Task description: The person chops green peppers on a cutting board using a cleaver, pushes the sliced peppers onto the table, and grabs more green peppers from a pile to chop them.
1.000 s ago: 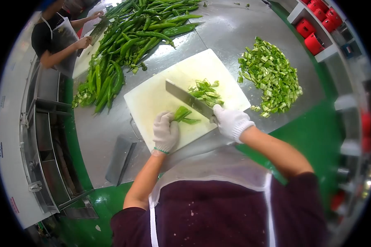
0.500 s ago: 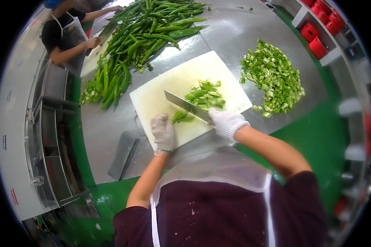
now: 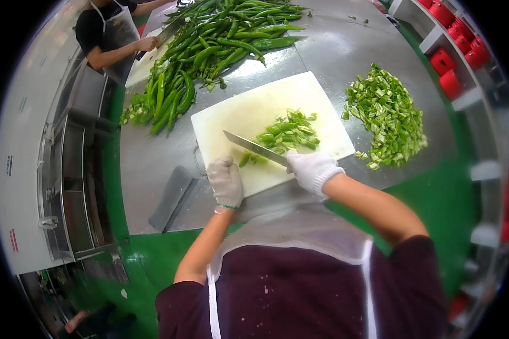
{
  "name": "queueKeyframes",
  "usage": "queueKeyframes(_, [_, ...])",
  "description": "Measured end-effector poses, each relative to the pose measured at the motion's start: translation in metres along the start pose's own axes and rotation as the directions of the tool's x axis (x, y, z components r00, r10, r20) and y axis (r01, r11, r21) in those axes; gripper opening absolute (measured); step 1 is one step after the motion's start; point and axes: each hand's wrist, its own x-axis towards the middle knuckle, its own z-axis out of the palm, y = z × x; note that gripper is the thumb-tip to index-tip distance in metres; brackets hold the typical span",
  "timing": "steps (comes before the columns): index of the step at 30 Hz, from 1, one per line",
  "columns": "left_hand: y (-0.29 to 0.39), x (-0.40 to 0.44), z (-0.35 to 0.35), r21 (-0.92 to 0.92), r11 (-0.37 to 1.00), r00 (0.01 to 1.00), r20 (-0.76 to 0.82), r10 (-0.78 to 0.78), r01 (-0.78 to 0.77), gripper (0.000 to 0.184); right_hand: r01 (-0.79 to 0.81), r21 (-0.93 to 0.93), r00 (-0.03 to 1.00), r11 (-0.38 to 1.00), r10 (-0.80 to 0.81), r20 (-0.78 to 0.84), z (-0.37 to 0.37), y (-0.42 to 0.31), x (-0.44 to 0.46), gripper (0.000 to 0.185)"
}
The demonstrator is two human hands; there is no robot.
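Green pepper strips [image 3: 245,159] have dwindled to a small remnant under the cleaver [image 3: 253,147], leaving little to slice before more is needed. The gloved right hand [image 3: 313,171] grips the handle; the left hand [image 3: 226,181] is curled into a fist at the near-left corner of the cutting board [image 3: 223,121]. Cut pieces [image 3: 293,130] lie towards its right edge, whole peppers [image 3: 178,93] beyond its far-left corner.
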Motion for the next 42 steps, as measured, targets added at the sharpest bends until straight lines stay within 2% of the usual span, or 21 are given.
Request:
queueKeyframes(2, [0.001,-0.003,-0.003,-0.004,0.999,0.995,-0.085,-0.047,0.047,0.011,0.065,0.020,0.998,0.998,-0.065,0.014,-0.008,-0.004,-0.007,0.016])
queueKeyframes(5, [0.003,0.003,-0.005,0.097,0.991,0.969,0.222,-0.108,0.088,0.010,0.049,-0.125,0.998,0.991,-0.044,0.038,0.008,-0.009,0.011,0.016])
queueKeyframes(8, [0.013,0.011,-0.002,0.139,0.973,0.943,0.256,-0.214,0.183,0.010,0.032,-0.092,0.997,0.995,-0.025,0.078,0.000,-0.010,0.012,0.019])
queueKeyframes(9, [0.005,0.008,-0.004,0.078,0.991,0.977,0.176,-0.119,0.107,0.011,0.035,-0.085,0.996,0.996,-0.028,0.085,0.001,-0.008,0.011,0.021])
queueKeyframes(12, [-0.001,0.006,-0.011,-0.075,0.991,0.973,-0.197,-0.120,0.107,0.016,0.033,0.102,0.990,0.994,-0.046,0.130,-0.007,-0.019,0.008,0.025])
queueKeyframes(16, [-0.003,0.017,-0.010,-0.127,0.990,0.972,-0.216,-0.090,0.063,0.026,-0.098,0.410,0.906,0.907,-0.089,0.415,-0.018,-0.054,0.025,0.044])
queueKeyframes(18, [-0.005,0.018,-0.003,-0.081,0.996,0.985,-0.166,-0.040,0.027,0.029,-0.100,0.401,0.937,0.911,-0.049,0.347,0.000,-0.051,0.033,0.045])
queueKeyframes(20, [-0.010,0.015,-0.002,-0.055,0.998,0.996,-0.086,-0.014,0.009,0.029,-0.186,0.486,0.966,0.854,0.068,0.251,0.015,-0.029,0.037,0.045])
queueKeyframes(22, [-0.017,0.005,-0.002,-0.033,0.997,0.996,-0.049,-0.072,0.071,0.028,-0.249,0.600,0.969,0.761,0.200,0.148,0.036,0.013,0.043,0.045])
queueKeyframes(24, [-0.017,-0.002,-0.004,-0.046,0.991,0.992,-0.008,-0.123,0.123,0.027,-0.464,0.742,0.873,0.484,0.394,0.288,-0.013,0.030,0.013,0.042])
queueKeyframes(26, [-0.023,-0.005,-0.002,-0.068,0.989,0.991,0.002,-0.131,0.130,0.026,-0.446,0.769,0.841,0.459,0.509,0.183,0.006,0.089,0.020,0.041])
queueKeyframes(28, [-0.025,-0.005,0.000,-0.077,0.989,0.992,0.010,-0.126,0.126,0.025,-0.347,0.833,0.831,0.430,0.553,0.061,-0.014,0.121,0.003,0.038])
queueKeyframes(30, [-0.026,-0.004,0.001,-0.068,0.991,0.993,0.020,-0.117,0.118,0.025,-0.432,0.750,0.685,0.501,0.723,-0.088,-0.019,0.165,0.001,0.031])
queueKeyframes(32, [-0.025,-0.003,0.001,-0.071,0.988,0.990,0.038,-0.135,0.138,0.024,-0.407,0.887,0.570,0.219,0.820,0.058,-0.045,0.163,-0.020,0.025])
queueKeyframes(33, [-0.024,-0.001,0.001,-0.080,0.984,0.987,0.052,-0.154,0.158,0.024,-0.428,0.872,0.580,0.236,0.812,0.066,-0.060,0.154,-0.032,0.023])
queueKeyframes(35, [-0.025,0.004,0.007,-0.091,0.984,0.987,0.066,-0.149,0.155,0.024,-0.514,0.595,0.653,0.618,0.731,-0.196,-0.041,0.147,-0.030,0.023])
queueKeyframes(36, [-0.030,0.007,0.013,-0.091,0.987,0.990,0.067,-0.123,0.129,0.024,-0.538,0.497,0.750,0.681,0.656,-0.088,-0.046,0.120,-0.042,0.038])
queueKeyframes(38, [-0.031,0.016,0.019,-0.085,0.991,0.991,0.090,-0.097,0.104,0.025,-0.478,0.337,0.872,0.811,0.485,0.069,-0.028,0.080,-0.050,0.040])
queueKeyframes(39, [-0.025,0.022,0.020,-0.078,0.991,0.989,0.107,-0.100,0.109,0.026,-0.405,0.343,0.913,0.847,0.397,0.098,-0.026,0.064,-0.059,0.045])
queueKeyframes(40, [-0.022,0.027,0.022,-0.069,0.991,0.987,0.121,-0.108,0.117,0.027,-0.422,0.375,0.907,0.825,0.379,0.185,-0.013,0.063,-0.060,0.049])
queueKeyframes(42, [-0.023,0.033,0.024,-0.107,0.988,0.988,0.120,-0.096,0.109,0.028,-0.445,0.390,0.894,0.806,0.424,0.144,0.004,0.078,-0.066,0.047])
